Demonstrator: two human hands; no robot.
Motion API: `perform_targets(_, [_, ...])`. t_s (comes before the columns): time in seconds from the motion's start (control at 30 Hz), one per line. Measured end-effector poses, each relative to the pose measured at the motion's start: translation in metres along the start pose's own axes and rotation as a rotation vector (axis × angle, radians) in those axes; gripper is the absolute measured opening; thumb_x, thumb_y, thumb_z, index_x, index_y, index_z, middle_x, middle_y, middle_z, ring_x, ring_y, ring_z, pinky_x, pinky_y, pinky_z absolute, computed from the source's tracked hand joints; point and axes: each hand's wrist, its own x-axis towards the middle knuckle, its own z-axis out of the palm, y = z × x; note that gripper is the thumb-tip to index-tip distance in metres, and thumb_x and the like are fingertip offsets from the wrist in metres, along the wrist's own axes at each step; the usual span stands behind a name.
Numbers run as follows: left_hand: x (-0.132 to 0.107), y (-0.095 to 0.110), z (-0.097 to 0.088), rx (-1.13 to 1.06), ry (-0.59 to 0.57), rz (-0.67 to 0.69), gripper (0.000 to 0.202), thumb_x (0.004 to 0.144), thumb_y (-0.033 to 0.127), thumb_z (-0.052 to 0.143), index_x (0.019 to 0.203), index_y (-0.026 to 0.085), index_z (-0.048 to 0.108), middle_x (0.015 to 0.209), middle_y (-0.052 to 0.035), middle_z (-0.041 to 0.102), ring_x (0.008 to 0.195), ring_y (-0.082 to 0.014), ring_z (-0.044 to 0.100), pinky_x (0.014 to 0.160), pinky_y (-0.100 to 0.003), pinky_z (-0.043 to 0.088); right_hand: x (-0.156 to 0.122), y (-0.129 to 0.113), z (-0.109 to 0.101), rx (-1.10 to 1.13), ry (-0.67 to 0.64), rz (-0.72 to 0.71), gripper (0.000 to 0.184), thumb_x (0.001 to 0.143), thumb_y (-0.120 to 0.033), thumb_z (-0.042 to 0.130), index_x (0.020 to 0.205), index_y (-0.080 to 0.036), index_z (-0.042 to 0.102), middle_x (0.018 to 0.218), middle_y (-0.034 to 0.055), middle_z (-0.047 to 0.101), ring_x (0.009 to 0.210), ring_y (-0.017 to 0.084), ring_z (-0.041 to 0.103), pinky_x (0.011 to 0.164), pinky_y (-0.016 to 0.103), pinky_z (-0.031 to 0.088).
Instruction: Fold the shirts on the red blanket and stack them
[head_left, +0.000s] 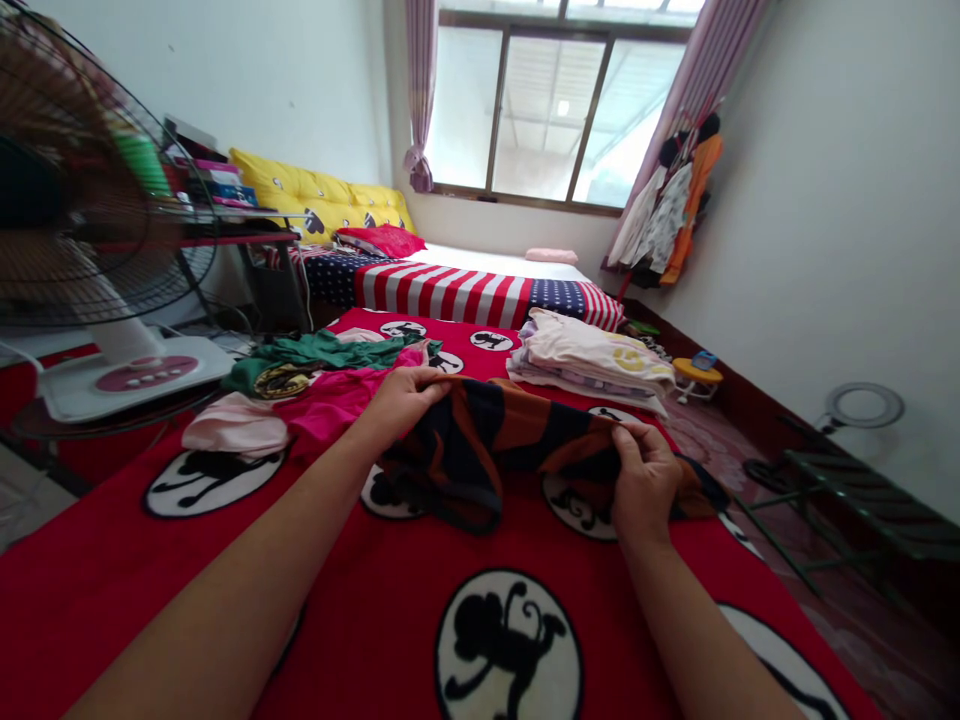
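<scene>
A navy and rust-orange striped garment (510, 435) lies bunched on the red blanket (360, 620) with black monkey roundels. My left hand (401, 400) is closed on the garment's upper left edge. My right hand (643, 480) pinches its right edge between thumb and fingers. The cloth sags between the two hands, a dark loop hanging toward me.
A loose heap of pink, green and magenta clothes (300, 390) lies to the left. A folded stack of pale clothes (592, 365) sits at the right. A standing fan (82, 230) is at far left, a flag-patterned bed (465, 285) beyond, a green rack (847, 500) on the floor at right.
</scene>
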Motion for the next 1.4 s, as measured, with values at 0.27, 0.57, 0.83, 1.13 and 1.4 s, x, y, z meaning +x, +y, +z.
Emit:
perform_targets(0.27, [-0.023, 0.031, 0.027, 0.045, -0.176, 0.131, 0.030, 0.076, 0.040, 0.066, 0.095, 0.017, 0.074, 0.092, -0.0056, 0.073, 0.087, -0.0245, 0.066, 0.077, -0.032, 0.052, -0.020, -0.033, 0.009, -0.082, -0.278, -0.184, 0.023, 0.088, -0.034, 0.052, 0.100, -0.020, 0.066, 0.096, 0.0045, 0.067, 0.078, 0.017, 0.059, 0.073, 0.029, 0.046])
perform_targets(0.57, [-0.035, 0.027, 0.046, 0.236, -0.328, 0.171, 0.025, 0.077, 0.036, 0.064, 0.095, 0.020, 0.073, 0.095, -0.0059, 0.073, 0.088, -0.0230, 0.067, 0.076, -0.028, 0.051, -0.028, -0.035, 0.019, -0.047, -0.658, 0.002, 0.021, 0.081, -0.038, 0.064, 0.087, -0.019, 0.069, 0.067, 0.0002, 0.064, 0.055, 0.013, 0.057, 0.050, 0.023, 0.045])
perform_targets(0.83, [-0.026, 0.010, 0.022, 0.476, -0.634, -0.017, 0.027, 0.067, 0.041, 0.069, 0.083, 0.020, 0.074, 0.065, 0.0018, 0.067, 0.057, -0.0156, 0.059, 0.047, -0.021, 0.038, -0.021, -0.021, 0.019, 0.236, -0.326, 0.260, 0.031, 0.076, -0.044, 0.067, 0.092, -0.019, 0.062, 0.073, 0.0001, 0.064, 0.056, 0.013, 0.059, 0.051, 0.026, 0.053])
perform_targets(1.13, [0.011, 0.013, -0.035, -0.318, 0.604, 0.095, 0.025, 0.069, 0.041, 0.072, 0.079, 0.018, 0.067, 0.073, 0.0020, 0.069, 0.073, -0.0168, 0.065, 0.062, -0.024, 0.050, 0.029, -0.020, -0.014, 0.558, 0.372, 0.091, 0.013, 0.072, -0.024, 0.067, 0.075, -0.019, 0.055, 0.076, -0.0043, 0.061, 0.068, 0.009, 0.061, 0.062, 0.022, 0.054])
perform_targets(1.4, [0.011, 0.015, -0.041, -0.587, 0.792, 0.080, 0.005, 0.079, 0.021, 0.063, 0.082, 0.019, 0.067, 0.072, 0.0061, 0.068, 0.081, -0.0134, 0.066, 0.072, -0.024, 0.053, 0.018, -0.042, -0.009, 0.526, 0.201, 0.027, 0.019, 0.071, -0.029, 0.071, 0.079, -0.018, 0.059, 0.067, -0.0049, 0.061, 0.054, 0.008, 0.058, 0.052, 0.020, 0.052])
